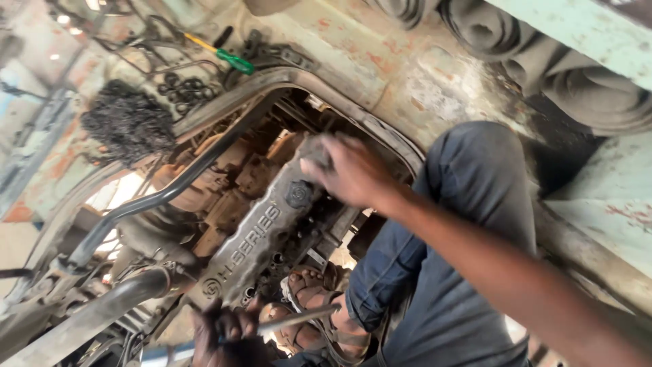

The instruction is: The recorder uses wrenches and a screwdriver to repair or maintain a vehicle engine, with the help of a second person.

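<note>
Rusty, paint-flaked cab metal (380, 61) frames the opening where we crouch over a greasy engine. Our right hand (346, 170) presses a dark rag (314, 151), fingers clamped round it, against the far end of the grey valve cover (255, 238). Our left hand (227, 333), closed on a thin metal rod (299, 318), waits low by our sandalled foot (309, 289). We judge the wiping is underway; the next stroke likely calls for steady pressure along the cover. A green-handled screwdriver (234, 61) lies well apart.

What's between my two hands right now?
In the head view, the grey engine valve cover stretches between the right hand and the left hand, which holds a metal rod.
</note>
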